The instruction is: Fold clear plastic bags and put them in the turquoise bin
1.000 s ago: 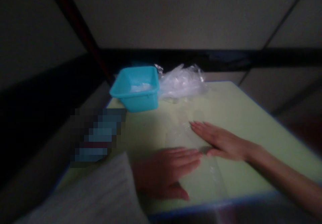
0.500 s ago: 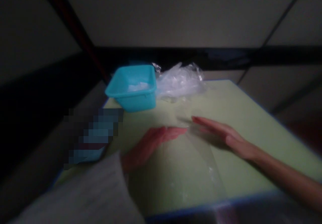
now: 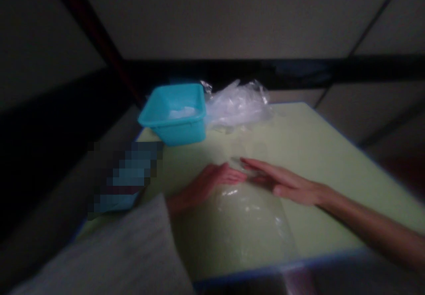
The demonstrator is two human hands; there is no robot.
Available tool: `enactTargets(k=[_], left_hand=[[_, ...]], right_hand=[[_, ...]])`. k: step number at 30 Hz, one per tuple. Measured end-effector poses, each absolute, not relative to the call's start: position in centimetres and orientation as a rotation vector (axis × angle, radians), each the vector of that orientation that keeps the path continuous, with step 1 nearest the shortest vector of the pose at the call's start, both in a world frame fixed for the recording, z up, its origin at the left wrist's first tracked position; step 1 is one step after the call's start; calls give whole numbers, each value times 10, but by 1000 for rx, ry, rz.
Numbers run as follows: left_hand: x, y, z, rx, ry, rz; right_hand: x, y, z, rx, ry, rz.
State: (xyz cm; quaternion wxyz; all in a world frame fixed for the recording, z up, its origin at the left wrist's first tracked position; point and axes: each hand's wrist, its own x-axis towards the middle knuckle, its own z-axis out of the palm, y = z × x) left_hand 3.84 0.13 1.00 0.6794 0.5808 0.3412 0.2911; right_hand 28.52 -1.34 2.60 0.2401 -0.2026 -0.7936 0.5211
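"Spanning the lower view is the bench (image 3: pixel 299 140), yellow-green with a blue edge. What lies upon it?"

"Next in size, a clear plastic film (image 3: pixel 252 228), flat at the front middle and reaching the near edge; whether sheet or bag, undetermined. Then a teal basket (image 3: pixel 181 131) at the far left, crumpled clear plastic (image 3: pixel 239 107) just beside it."

"Film's alignment?"

"Long axis appears to run from the near edge away from the wearer, leaning slightly left. The far end is too faint to fix."

"Relation to the hands?"

"Most of the film lies on the wearer's side of both. The left hand (image 3: pixel 219 178) is nearer, fingers over the far portion, pointing right. The right hand (image 3: pixel 282 182) is at the right margin, pointing forward and left."

"Grip?"

"None observed. Both have fingers extended; contact unconfirmed."

"Smallest item?"

"White material (image 3: pixel 182 112) inside the basket."
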Motion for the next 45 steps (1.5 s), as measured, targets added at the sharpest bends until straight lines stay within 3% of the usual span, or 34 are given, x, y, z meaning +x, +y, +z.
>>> enactTargets(k=[7, 14, 22, 45], left_hand=[[38, -1, 16, 1264, 733, 701], [34, -6, 25, 1265, 584, 755], [38, -5, 19, 1263, 778, 649], [32, -14, 19, 1267, 802, 743]], right_hand=[[287, -13, 21, -493, -2106, 1356], [282, -28, 36, -340, -2424, 785], [278, -50, 29, -284, -2840, 647], [276, -68, 37, -186, -3062, 497]])
